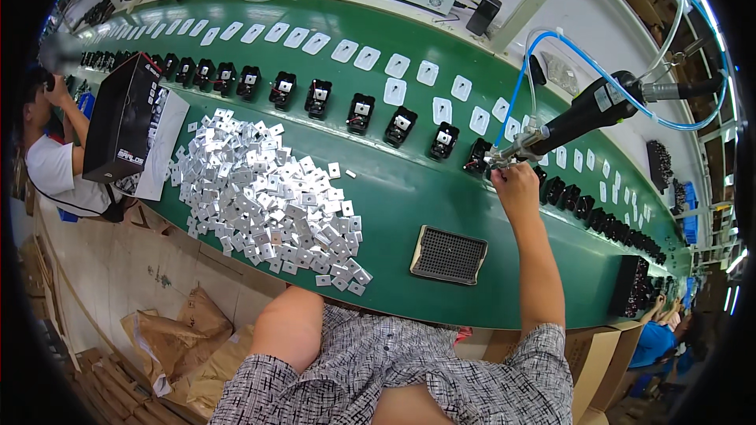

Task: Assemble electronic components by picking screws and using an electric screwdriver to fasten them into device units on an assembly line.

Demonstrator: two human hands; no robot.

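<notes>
My right hand (516, 185) reaches over the green bench, its fingers closed at the metal nose of a black power screwdriver (594, 110). The screwdriver's tip is at a black boxy module (477, 156) in the long row. The fingertips partly cover the tip, so any small part there is hidden. My left arm (290, 329) hangs bent at the bench's front edge, and its hand does not show. Left of centre lies a big heap of small silver metal plates (260, 197), each with a hole. Between heap and right arm sits a black gridded tray (449, 255) with a pale rim.
More black modules (361, 113) line a bench ledge, with small clear bags (345, 50) behind. A blue air hose (598, 71) loops above the screwdriver. A black printed box (126, 118) stands left, near a co-worker (59, 157). Brown sacks (181, 338) lie on the floor.
</notes>
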